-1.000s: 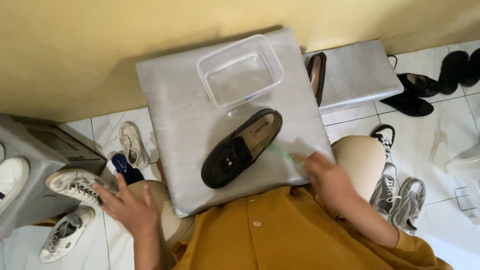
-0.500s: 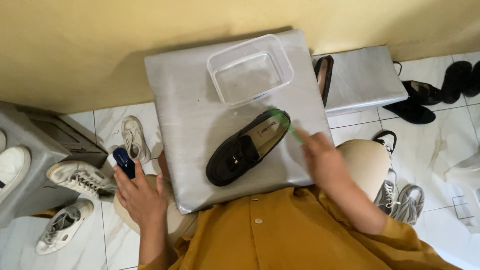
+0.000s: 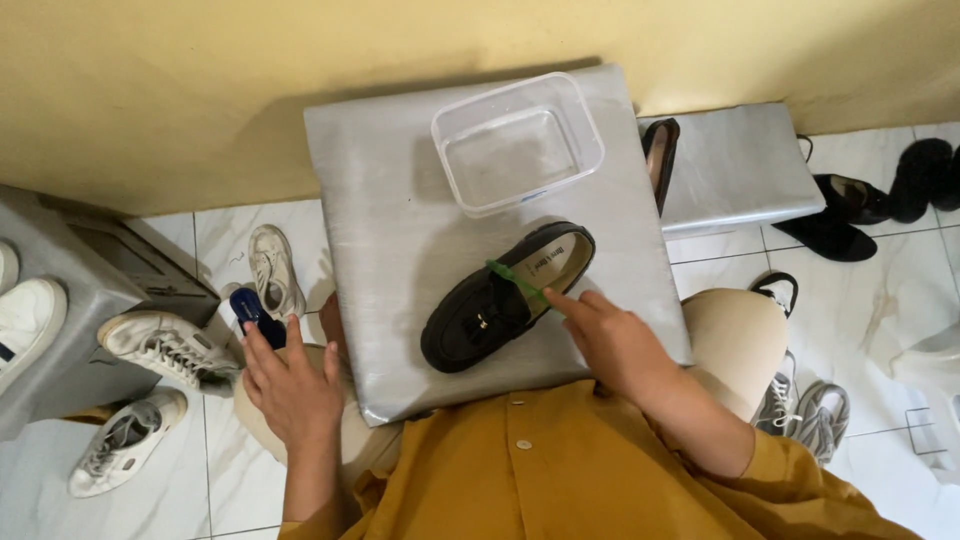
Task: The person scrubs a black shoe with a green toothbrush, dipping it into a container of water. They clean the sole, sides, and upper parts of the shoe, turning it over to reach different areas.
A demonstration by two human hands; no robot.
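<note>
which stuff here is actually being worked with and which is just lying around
In hand: black loafer and green brush at the right hand; dark blue object in the left hand; clear tub.
Lying about: white sneakers, black shoes, grey box.

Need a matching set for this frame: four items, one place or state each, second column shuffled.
Items:
1. black loafer
2. clear plastic container
3. left hand
4. green brush

Places or states:
A. holds a small dark blue object
B. far part of the grey board, nothing visible in it
C. lies across the shoe's opening, at the right hand's fingertips
D. on its sole in the middle of the board

Pairs: 1-D, 2-B, 3-A, 4-C
</note>
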